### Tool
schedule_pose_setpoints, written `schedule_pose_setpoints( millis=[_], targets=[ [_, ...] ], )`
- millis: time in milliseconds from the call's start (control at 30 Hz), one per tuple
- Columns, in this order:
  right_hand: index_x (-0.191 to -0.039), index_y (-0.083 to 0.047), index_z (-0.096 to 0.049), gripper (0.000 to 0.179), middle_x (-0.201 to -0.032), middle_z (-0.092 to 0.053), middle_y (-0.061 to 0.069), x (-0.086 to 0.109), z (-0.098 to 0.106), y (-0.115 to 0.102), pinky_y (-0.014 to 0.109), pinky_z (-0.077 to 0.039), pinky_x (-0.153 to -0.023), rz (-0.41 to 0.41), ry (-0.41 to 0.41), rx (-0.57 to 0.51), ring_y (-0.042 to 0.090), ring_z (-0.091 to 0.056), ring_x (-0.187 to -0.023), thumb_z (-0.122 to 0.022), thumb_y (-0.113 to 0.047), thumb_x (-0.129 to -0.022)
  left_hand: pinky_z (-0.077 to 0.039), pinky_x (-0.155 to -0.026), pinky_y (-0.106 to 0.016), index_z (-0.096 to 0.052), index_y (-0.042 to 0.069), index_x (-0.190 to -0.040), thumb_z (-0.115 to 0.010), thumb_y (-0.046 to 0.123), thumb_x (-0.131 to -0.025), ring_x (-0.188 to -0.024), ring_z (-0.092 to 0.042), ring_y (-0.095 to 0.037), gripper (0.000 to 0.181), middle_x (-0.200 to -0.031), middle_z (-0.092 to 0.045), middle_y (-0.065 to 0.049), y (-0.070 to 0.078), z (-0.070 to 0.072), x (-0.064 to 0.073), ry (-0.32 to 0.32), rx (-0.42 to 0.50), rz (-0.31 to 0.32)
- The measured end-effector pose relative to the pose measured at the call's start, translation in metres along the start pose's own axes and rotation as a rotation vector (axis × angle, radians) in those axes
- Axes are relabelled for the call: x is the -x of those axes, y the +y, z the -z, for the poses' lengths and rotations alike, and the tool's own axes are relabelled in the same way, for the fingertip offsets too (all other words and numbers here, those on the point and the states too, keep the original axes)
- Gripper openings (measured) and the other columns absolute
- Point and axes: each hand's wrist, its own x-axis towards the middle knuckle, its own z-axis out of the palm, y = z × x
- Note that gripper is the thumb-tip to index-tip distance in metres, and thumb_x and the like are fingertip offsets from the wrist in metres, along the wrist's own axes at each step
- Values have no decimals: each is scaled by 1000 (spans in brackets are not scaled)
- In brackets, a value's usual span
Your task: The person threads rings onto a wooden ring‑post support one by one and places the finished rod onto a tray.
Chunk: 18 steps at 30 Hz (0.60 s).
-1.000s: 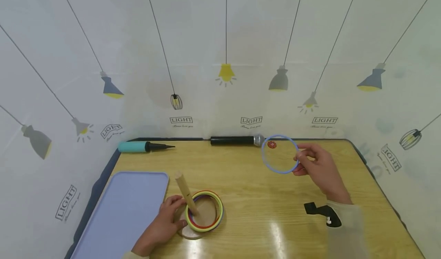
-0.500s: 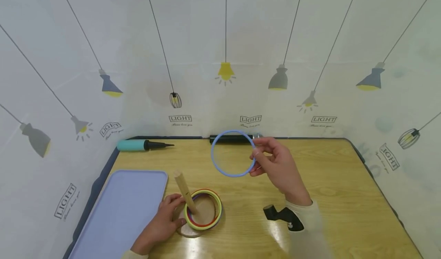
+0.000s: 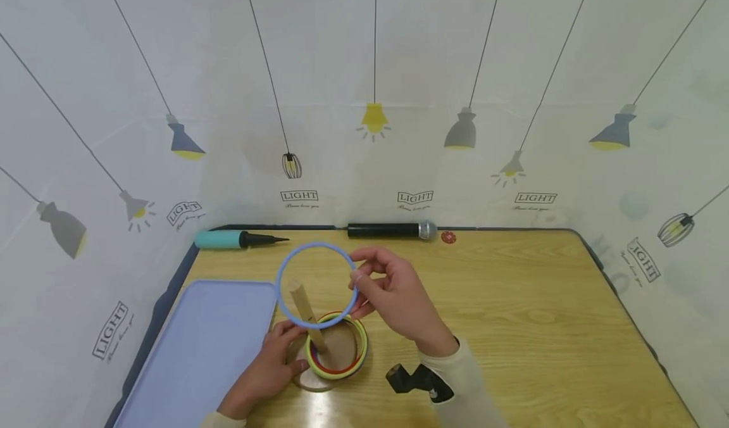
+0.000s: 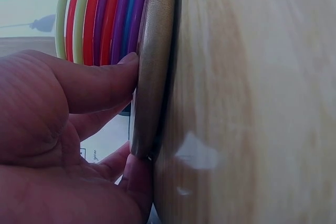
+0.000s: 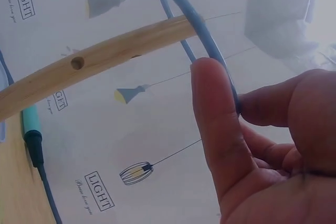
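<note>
A wooden peg (image 3: 300, 298) leans up from a round wooden base (image 4: 153, 66) on the table. Stacked around the peg are several coloured rings (image 4: 95, 19), with yellow-green uppermost. My left hand (image 3: 270, 368) holds the base's edge, its thumb on the upper face and fingertips at the rim. In my right hand (image 3: 401, 298) a thin blue ring (image 3: 316, 244) is pinched between thumb and fingers. This ring is held up at the peg's top end; the right wrist view has the peg's tip (image 5: 184, 22) at its opening.
A lilac tray (image 3: 211, 346) lies on the left of the table. Along the back edge are a teal hand pump (image 3: 219, 239), a black microphone (image 3: 387, 230) and a red chip (image 3: 448, 237). Printed wall sheets enclose the table on three sides.
My right hand has carried the blue ring leftward from the table's back right to the top of the peg. The left hand stays on the base.
</note>
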Motion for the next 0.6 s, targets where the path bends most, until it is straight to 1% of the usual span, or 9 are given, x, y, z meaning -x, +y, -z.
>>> schedule_pose_setpoints(
  millis=[67,100,133,167,267,367,467,600],
  targets=[
    [-137,-2,-59,31,-99,-64,18,0,-1,6,42,-64,-63,-22,-5,12,16,-72,-64,-60,-7,-106,-40,-107,-60,-68,10,-137,-86,7,-76,-131,-47,-44,63,-137,-56,-16,-4,-2,1,31,-9,-46],
    [-137,-2,-59,31,-99,-64,20,-1,-1,9,42,-64,-63,-30,-7,19,16,-72,-64,-60,-8,-106,-40,-106,-60,-67,9,-138,-86,7,-76,-129,-47,-45,65,-136,-56,-16,-4,-2,2,41,-10,-62],
    [-137,-3,-60,31,-100,-64,22,-1,-1,12,41,-64,-62,-39,-8,30,16,-72,-64,-61,-9,-106,-40,-105,-61,-67,9,-139,-86,8,-76,-129,-47,-45,66,-136,-56,-16,-4,-2,2,41,-12,-64],
    [-136,-3,-60,31,-100,-63,23,-1,0,16,41,-64,-62,-48,-9,41,16,-72,-64,-61,-9,-106,-39,-106,-62,-66,8,-140,-85,7,-77,-131,-46,-46,66,-138,-55,-17,-3,-1,2,33,-3,-52],
    [-136,-2,-61,31,-102,-63,29,-2,4,25,40,-64,-62,-77,-20,73,17,-72,-64,-61,-11,-107,-35,-112,-68,-66,6,-140,-85,4,-79,-138,-42,-48,64,-142,-54,-20,6,4,1,-12,44,26],
    [-136,-2,-61,31,-102,-62,29,-2,7,37,39,-64,-62,-109,-35,86,17,-72,-64,-61,-12,-107,-31,-118,-67,-65,7,-141,-85,5,-82,-144,-38,-47,63,-147,-51,-20,10,6,0,-53,41,91],
    [-135,-1,-61,30,-101,-63,28,-2,10,51,37,-64,-61,-141,-47,85,17,-71,-63,-60,-12,-108,-31,-119,-66,-66,10,-139,-85,6,-82,-145,-37,-46,61,-149,-51,-19,11,7,0,-60,29,105],
    [-131,-1,-62,27,-97,-63,21,-3,12,70,40,-64,-61,-178,-55,94,17,-70,-62,-62,-13,-107,-34,-115,-67,-69,9,-135,-86,5,-80,-142,-40,-48,57,-146,-53,-20,11,6,1,-39,28,78]
  ],
)
